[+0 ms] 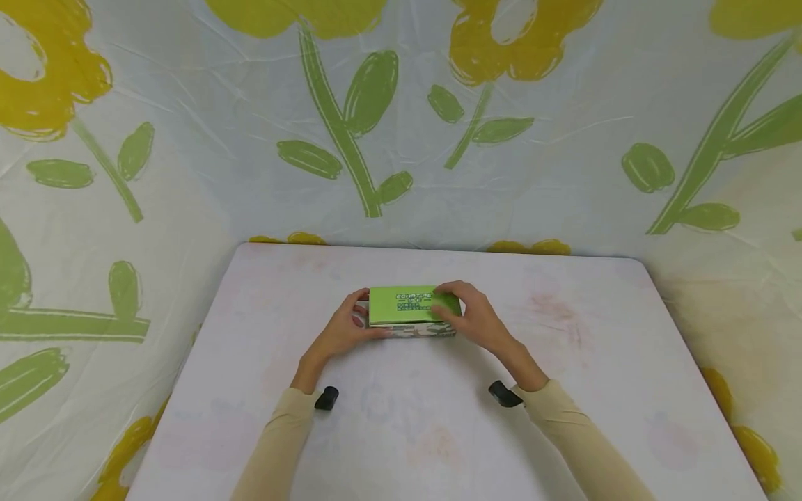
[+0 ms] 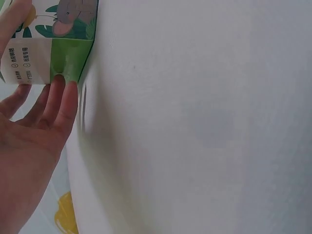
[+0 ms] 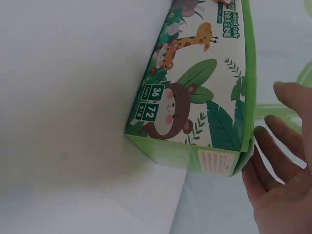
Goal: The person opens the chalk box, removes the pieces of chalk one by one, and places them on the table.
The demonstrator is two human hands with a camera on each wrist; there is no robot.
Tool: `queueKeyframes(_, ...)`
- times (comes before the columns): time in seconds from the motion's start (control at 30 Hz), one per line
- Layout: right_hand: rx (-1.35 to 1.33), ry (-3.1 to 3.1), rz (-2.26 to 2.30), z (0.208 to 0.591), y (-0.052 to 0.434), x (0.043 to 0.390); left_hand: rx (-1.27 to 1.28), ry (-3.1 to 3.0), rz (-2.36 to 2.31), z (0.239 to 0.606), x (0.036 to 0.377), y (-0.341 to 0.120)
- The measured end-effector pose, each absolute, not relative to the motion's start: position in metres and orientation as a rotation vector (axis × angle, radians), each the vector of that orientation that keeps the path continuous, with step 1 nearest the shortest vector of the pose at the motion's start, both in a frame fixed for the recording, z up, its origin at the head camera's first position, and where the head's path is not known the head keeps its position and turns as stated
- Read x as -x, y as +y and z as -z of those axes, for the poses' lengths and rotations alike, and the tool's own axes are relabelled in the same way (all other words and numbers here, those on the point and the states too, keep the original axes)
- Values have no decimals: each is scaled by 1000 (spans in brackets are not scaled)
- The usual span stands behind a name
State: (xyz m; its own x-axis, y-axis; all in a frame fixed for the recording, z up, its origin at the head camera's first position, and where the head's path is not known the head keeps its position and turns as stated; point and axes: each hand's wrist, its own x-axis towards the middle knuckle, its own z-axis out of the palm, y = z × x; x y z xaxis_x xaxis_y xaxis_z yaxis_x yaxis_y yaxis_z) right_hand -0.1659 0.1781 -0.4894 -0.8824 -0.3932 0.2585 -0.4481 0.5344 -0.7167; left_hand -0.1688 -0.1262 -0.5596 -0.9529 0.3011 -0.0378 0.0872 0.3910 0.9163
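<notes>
Steadying the colored-chalk carton (image 3: 195,97) while tending its green lid (image 1: 391,296) looks to be the step in hand. The carton sits flat on the table (image 1: 401,438), midway across and nearer the far edge, lid uppermost, with its long printed front, animals and "36 Colors", toward the person. The left hand (image 1: 341,325) grips the left end, thumb along the front face and fingertips against the end panel. The right hand (image 1: 479,321) is loosely arched with thumb and fingers well parted over the lid's right end; it seems to have no firm hold, and whether its fingertips press there I cannot tell. At that end a corner flap (image 3: 243,158) stands slightly away from the side, so the lid may not be fully seated. My judgement is that the next move calls for the left hand to hold the body still while the right either lifts the lid's edge or presses it home; pulling without that brace could slide the carton. A strip of bare table lies behind the carton before the far edge, where the flower-print cloth (image 1: 188,139) limits reach. Much wider room lies at both sides and in front, between the forearms.
</notes>
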Motion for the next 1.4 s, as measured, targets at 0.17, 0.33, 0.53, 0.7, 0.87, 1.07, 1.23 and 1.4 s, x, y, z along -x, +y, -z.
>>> queueKeyframes(0.17, -874, -2757, -1279, 489, 171, 165, -370, 2423, -1601, 556, 167, -128)
queueKeyframes(0.33, -966, -2810, -1211, 489, 165, 164, -367, 2396, -1591, 556, 165, -132)
queueKeyframes(0.53, -1040, -2822, -1123, 487, 161, 164, -368, 2348, -1620, 557, 164, -134)
queueKeyframes(0.7, -1064, -2849, -1013, 485, 158, 165, -377, 2330, -1621, 559, 165, -137)
queueKeyframes(0.87, -1099, -2866, -870, 482, 156, 166, -382, 2318, -1610, 560, 166, -139)
queueKeyframes(1.07, -1171, -2848, -762, 476, 157, 170, -410, 2321, -1599, 557, 165, -140)
queueKeyframes(1.23, -1229, -2866, -751, 471, 158, 176, -440, 2336, -1593, 559, 166, -141)
queueKeyframes(1.4, -1282, -2883, -727, 468, 158, 182, -468, 2337, -1598, 558, 166, -142)
